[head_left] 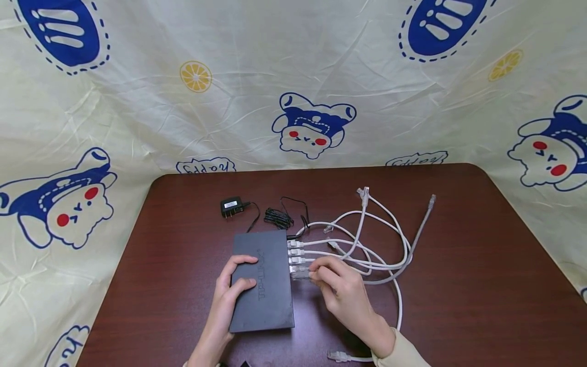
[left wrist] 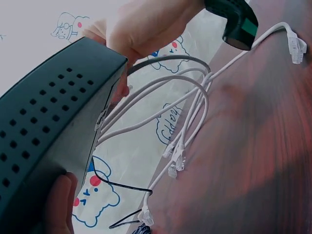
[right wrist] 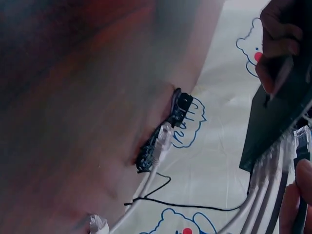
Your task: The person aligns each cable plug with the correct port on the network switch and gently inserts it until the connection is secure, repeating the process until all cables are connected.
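Note:
A dark grey network switch (head_left: 263,306) is tilted above the table, its ported side facing right. My left hand (head_left: 229,288) grips its left edge, thumb and a finger on the top face; the other fingers are mostly hidden. Several white Ethernet cables (head_left: 316,253) are plugged into the ports. Near the lower ports, my right hand (head_left: 344,293) pinches a clear Ethernet plug (right wrist: 302,139) on a dark cable. In the right wrist view this plug sits close beside the row of plugs; whether it is seated in a port I cannot tell.
Loose cable loops lie right of the switch, with a grey cable end (head_left: 431,201) farther right. A black power adapter (head_left: 232,206) and bundled black cord (head_left: 278,218) lie behind. Another white cable's plug (head_left: 338,356) rests near the front, below my right wrist.

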`<state>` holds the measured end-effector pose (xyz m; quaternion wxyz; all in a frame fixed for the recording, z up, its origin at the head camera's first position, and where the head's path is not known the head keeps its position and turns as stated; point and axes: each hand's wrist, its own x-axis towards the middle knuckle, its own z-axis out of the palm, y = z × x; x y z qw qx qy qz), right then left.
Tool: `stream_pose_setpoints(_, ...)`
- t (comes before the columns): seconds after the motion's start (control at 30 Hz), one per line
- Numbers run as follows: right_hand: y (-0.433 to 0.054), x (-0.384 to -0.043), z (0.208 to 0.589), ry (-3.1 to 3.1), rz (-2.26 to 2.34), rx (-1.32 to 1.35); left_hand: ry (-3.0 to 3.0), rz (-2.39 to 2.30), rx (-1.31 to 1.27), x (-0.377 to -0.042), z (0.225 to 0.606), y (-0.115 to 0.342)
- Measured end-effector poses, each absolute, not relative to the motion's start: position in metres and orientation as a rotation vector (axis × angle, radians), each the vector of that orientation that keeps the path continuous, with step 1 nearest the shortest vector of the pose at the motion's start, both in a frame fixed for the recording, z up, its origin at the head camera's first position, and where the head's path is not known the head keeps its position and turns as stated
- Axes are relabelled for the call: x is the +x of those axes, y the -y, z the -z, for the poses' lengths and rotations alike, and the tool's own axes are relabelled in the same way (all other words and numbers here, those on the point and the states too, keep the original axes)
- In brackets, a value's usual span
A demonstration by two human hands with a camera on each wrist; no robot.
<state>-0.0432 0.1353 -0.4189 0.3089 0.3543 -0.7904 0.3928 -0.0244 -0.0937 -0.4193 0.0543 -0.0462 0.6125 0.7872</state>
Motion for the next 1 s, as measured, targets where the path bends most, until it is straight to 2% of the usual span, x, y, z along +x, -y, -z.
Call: stream_pose_setpoints(1.0, -0.129, -0.037, 0.432, 2.056, -1.221, 0.857, -1.850, -2.394, -0.153, -0.023, 0.421, 0.094)
